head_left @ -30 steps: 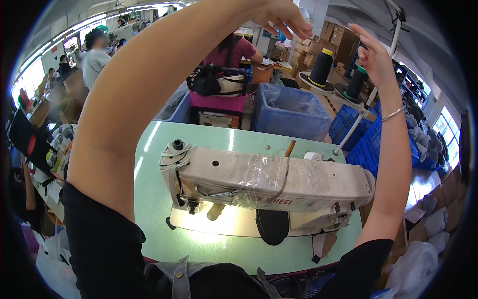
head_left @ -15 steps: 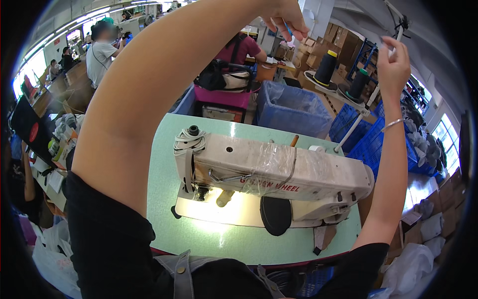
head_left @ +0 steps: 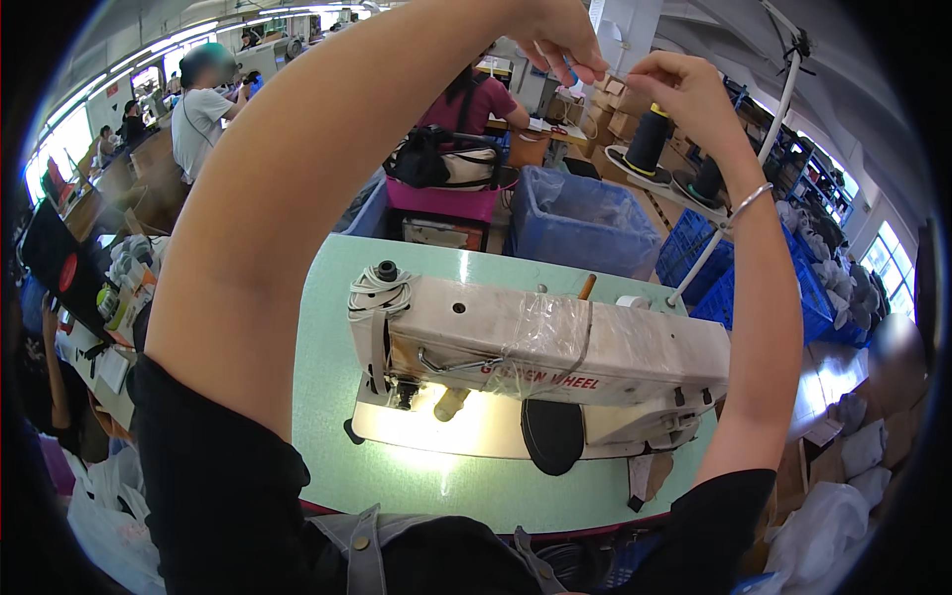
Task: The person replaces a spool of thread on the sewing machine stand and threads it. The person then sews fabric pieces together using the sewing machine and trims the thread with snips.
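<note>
My two hands are raised above the table. The left hand (head_left: 563, 38) hangs with fingers bent downward; the right hand (head_left: 694, 94) points its thumb and forefinger toward it. The fingertips face each other, near but apart. A fine thread would be too thin to make out here, so I cannot tell whether either hand is closed on anything.

The black cone (head_left: 646, 147), yellow at its top, stands on a round plate (head_left: 627, 166) beyond and below my right fingers. A second cone (head_left: 706, 182) stands beside it, partly hidden by my wrist. The first should be light and firm, best gripped round its body; its thread is probably soft, slippery and easily snapped, best pinched near the end.

Below my arms, the machine (head_left: 481, 317) sits on the green table (head_left: 585, 501), with a black pad (head_left: 552, 436) over its bed's edge.

Containers: the blue bin (head_left: 570, 238) behind the table has a clear liner (head_left: 605, 198), its depths hidden; the pink bin (head_left: 441, 201) carries a black-and-cream bag (head_left: 426, 164). At right, a blue crate (head_left: 808, 307) has grey pieces (head_left: 843, 288) about it, their kind unclear.
</note>
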`<state>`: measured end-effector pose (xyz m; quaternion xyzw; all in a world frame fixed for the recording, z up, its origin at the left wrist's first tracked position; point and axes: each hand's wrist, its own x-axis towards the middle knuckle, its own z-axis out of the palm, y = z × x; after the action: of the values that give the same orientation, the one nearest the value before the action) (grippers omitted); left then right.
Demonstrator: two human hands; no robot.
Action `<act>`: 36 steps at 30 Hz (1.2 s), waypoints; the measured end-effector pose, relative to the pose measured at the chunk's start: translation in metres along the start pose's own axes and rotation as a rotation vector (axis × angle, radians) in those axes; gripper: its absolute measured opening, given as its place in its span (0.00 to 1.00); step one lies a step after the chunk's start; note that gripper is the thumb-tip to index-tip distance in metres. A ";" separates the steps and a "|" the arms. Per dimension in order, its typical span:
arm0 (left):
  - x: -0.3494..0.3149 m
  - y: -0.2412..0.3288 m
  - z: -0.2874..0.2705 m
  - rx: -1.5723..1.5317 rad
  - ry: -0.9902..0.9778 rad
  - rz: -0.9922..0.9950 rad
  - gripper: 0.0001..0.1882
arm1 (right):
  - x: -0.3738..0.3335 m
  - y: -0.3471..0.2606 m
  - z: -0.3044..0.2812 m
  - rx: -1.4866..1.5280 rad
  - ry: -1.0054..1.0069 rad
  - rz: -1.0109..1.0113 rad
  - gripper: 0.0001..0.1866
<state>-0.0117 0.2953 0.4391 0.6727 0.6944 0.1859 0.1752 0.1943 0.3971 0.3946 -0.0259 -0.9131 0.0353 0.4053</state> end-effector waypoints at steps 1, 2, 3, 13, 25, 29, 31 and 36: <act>0.001 -0.003 0.001 -0.015 -0.002 0.002 0.15 | -0.001 0.003 -0.003 0.047 0.007 0.055 0.11; 0.002 -0.006 0.001 -0.029 -0.004 0.004 0.15 | -0.002 0.007 -0.008 0.076 0.078 0.063 0.10; 0.003 -0.010 0.002 -0.045 -0.006 0.006 0.14 | -0.003 0.011 -0.014 0.090 0.131 0.103 0.10; -0.002 -0.029 0.008 -0.255 -0.001 0.033 0.10 | -0.012 0.051 -0.031 -0.022 0.231 0.308 0.10; -0.004 -0.023 0.009 -0.146 -0.030 0.006 0.11 | -0.009 -0.039 0.020 0.035 -0.003 -0.017 0.20; -0.015 -0.023 0.013 -0.112 -0.003 -0.020 0.14 | 0.000 -0.048 0.040 0.091 -0.144 0.103 0.23; -0.021 -0.025 0.014 -0.121 -0.019 -0.039 0.15 | 0.000 -0.043 0.044 0.165 -0.136 0.084 0.20; -0.027 -0.030 0.017 -0.114 -0.007 -0.042 0.15 | -0.003 -0.031 0.047 0.148 -0.153 0.104 0.15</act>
<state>-0.0281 0.2677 0.4093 0.6475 0.6960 0.2192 0.2196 0.1609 0.3641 0.3633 -0.0405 -0.9337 0.1252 0.3330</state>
